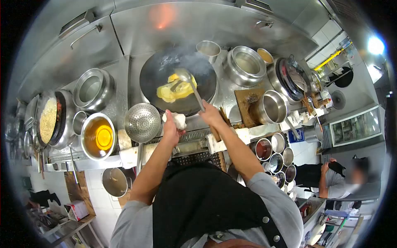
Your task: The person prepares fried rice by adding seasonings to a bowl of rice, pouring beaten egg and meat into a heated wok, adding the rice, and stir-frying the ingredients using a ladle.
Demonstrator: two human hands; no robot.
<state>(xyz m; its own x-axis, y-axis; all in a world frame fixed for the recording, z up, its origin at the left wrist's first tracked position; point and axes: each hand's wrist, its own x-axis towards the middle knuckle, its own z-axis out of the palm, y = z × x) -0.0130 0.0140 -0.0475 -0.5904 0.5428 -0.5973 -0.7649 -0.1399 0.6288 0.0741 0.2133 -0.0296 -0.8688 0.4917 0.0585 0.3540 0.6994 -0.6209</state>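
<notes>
In the middle of the stove sits a dark, smoking wok (pixel 151 78) with yellow egg (pixel 171 93) spread in it. My right hand (pixel 212 113) is closed round the handle of a metal ladle (pixel 183 75), whose bowl touches the egg. My left hand (pixel 172 128) grips a white cloth (pixel 178 120) at the wok's near edge. Just left of that hand lies a round perforated strainer (pixel 142 122), its handle pointing toward me. Further left stands a metal bowl of amber liquid (pixel 99 136) with a bright orange-yellow round in it.
Lidded-looking metal pots (pixel 247 62) and an empty steel pot (pixel 273 106) stand right of the wok. Several seasoning containers (pixel 278 143) are below right. A second pan of pale food (pixel 49 120) is far left. Another person (pixel 335 177) stands at the right.
</notes>
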